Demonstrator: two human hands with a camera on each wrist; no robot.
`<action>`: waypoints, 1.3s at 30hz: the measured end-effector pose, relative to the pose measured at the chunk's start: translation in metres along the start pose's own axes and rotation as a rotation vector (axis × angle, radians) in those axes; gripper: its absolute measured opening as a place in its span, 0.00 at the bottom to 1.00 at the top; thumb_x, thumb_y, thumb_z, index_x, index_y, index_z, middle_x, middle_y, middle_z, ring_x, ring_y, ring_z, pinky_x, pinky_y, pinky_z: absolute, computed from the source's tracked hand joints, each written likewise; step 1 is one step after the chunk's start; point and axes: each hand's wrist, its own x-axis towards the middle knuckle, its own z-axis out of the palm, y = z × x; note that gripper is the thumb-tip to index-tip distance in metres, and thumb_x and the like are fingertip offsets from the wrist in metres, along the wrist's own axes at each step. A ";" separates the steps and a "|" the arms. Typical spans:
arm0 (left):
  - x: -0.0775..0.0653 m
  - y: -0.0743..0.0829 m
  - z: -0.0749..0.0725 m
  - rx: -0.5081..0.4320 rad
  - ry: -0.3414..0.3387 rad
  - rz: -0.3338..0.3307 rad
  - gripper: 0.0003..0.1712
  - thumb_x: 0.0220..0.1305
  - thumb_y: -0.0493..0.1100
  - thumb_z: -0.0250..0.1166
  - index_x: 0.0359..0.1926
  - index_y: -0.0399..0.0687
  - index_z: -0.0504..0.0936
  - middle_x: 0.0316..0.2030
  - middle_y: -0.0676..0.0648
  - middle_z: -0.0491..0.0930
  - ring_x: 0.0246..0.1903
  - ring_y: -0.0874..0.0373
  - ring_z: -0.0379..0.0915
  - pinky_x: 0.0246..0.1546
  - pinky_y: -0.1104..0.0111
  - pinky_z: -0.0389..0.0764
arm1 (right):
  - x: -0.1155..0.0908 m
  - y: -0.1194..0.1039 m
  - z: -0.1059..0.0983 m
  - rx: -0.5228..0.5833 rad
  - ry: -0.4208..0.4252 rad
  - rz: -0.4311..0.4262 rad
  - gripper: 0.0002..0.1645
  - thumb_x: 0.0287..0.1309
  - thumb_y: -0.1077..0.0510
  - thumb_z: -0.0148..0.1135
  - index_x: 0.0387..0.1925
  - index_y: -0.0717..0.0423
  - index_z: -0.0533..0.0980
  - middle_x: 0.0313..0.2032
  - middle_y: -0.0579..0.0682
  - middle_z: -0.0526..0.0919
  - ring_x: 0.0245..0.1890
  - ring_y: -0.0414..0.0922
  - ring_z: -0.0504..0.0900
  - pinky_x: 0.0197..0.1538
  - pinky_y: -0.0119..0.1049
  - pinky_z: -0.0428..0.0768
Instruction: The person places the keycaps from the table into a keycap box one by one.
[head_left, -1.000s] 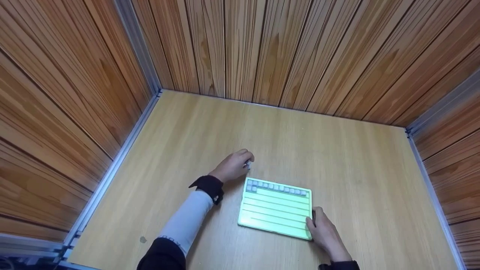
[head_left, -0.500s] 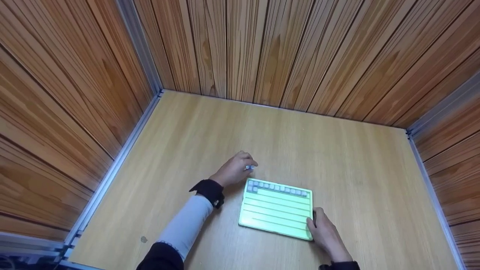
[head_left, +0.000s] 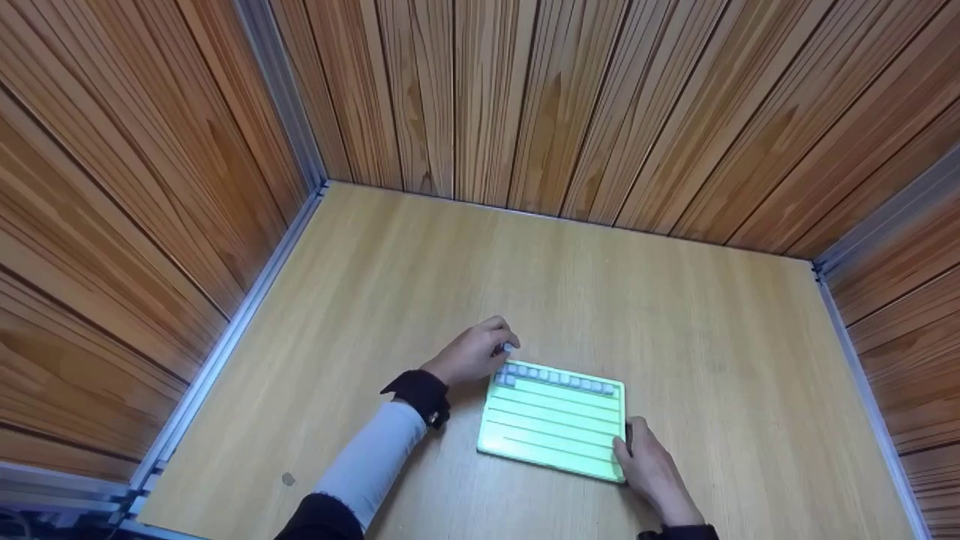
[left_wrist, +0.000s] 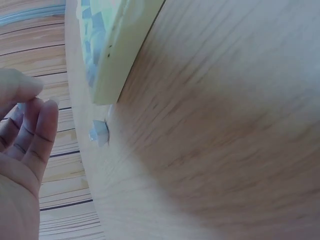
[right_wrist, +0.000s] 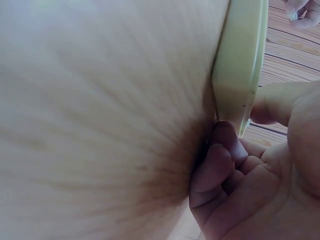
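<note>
A light green ridged tray (head_left: 555, 431) lies on the table, with pale grey keycaps (head_left: 559, 377) in a row along its far edge and several more at its far left corner. My left hand (head_left: 472, 350) is above that corner and pinches a small pale keycap (head_left: 508, 347) between thumb and fingertips. In the left wrist view another keycap (left_wrist: 100, 133) sits on the table just off the tray's corner. My right hand (head_left: 651, 465) grips the tray's near right corner, thumb on top and curled fingers against the side and underneath.
Wood-panelled walls (head_left: 555, 105) enclose the wooden table (head_left: 375, 255) at the back and both sides, with metal rails along the edges. A small dark spot (head_left: 288, 478) marks the table at the near left.
My left hand, with the keycap, has moved slightly right and nearer, toward the tray's far left corner. My right hand and the tray stay nearly in place.
</note>
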 end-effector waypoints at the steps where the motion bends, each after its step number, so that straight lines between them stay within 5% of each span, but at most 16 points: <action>1: 0.000 0.000 0.001 -0.006 -0.004 -0.005 0.11 0.70 0.35 0.62 0.50 0.41 0.85 0.46 0.50 0.75 0.42 0.61 0.74 0.43 0.74 0.78 | 0.010 0.020 0.005 0.023 -0.040 -0.013 0.22 0.75 0.58 0.49 0.62 0.68 0.63 0.47 0.58 0.76 0.43 0.50 0.73 0.39 0.36 0.71; 3: -0.001 0.001 0.003 -0.007 -0.008 -0.013 0.10 0.71 0.38 0.63 0.50 0.41 0.85 0.45 0.51 0.75 0.41 0.61 0.74 0.42 0.73 0.77 | 0.025 0.045 0.013 0.040 -0.090 0.002 0.25 0.75 0.55 0.49 0.64 0.69 0.61 0.49 0.60 0.75 0.44 0.51 0.73 0.40 0.37 0.72; 7: -0.001 0.002 0.006 0.014 0.004 -0.015 0.09 0.72 0.43 0.63 0.46 0.44 0.85 0.43 0.51 0.76 0.39 0.62 0.73 0.41 0.73 0.77 | 0.032 0.055 0.017 0.067 -0.103 0.029 0.26 0.74 0.54 0.52 0.63 0.67 0.63 0.47 0.58 0.75 0.42 0.49 0.73 0.37 0.37 0.70; 20: -0.001 0.009 0.012 0.007 -0.033 -0.020 0.12 0.65 0.38 0.65 0.49 0.41 0.83 0.41 0.51 0.79 0.40 0.60 0.74 0.41 0.73 0.77 | 0.029 0.050 0.019 0.030 -0.052 0.020 0.25 0.73 0.57 0.51 0.64 0.68 0.64 0.55 0.63 0.77 0.52 0.53 0.77 0.51 0.51 0.76; 26: 0.000 0.011 0.012 0.018 -0.052 -0.034 0.13 0.66 0.40 0.68 0.51 0.44 0.84 0.44 0.50 0.83 0.45 0.59 0.76 0.47 0.70 0.78 | 0.029 0.050 0.018 0.027 -0.047 0.018 0.24 0.72 0.58 0.52 0.62 0.68 0.64 0.52 0.60 0.77 0.45 0.49 0.75 0.45 0.44 0.75; 39: -0.002 0.014 0.012 -0.042 -0.074 0.066 0.10 0.67 0.36 0.66 0.48 0.44 0.86 0.44 0.52 0.80 0.43 0.63 0.75 0.43 0.78 0.77 | 0.030 0.050 0.017 0.030 -0.082 0.050 0.26 0.73 0.56 0.51 0.65 0.67 0.63 0.53 0.60 0.76 0.45 0.49 0.74 0.43 0.41 0.74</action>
